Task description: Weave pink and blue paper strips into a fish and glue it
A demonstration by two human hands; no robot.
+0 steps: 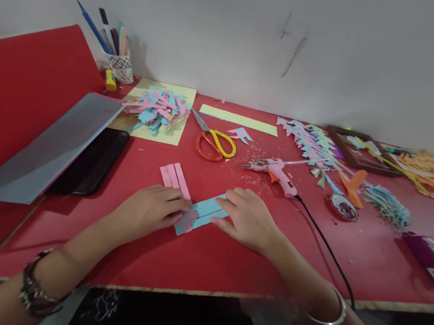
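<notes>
Pink paper strips (pixel 180 178) and blue paper strips (pixel 204 211) cross each other on the red table in front of me, woven over and under into a small checkered patch. My left hand (pixel 154 208) has its fingers and thumb closed at the left side of the weave, where the pink strips meet the blue. The fingertips partly hide that edge. On the other side, my right hand (pixel 248 219) pinches the right ends of the blue strips between thumb and fingers. The pink strips stick out up and to the left.
Beyond the hands lie scissors (pixel 211 138) and a pink glue gun (pixel 273 172) with a black cord. A pile of cut strips (pixel 159 108) sits on yellow paper. At left are a black phone-like slab (pixel 97 160) and grey paper (pixel 49 152); a purple stapler-like object (pixel 432 261) lies right.
</notes>
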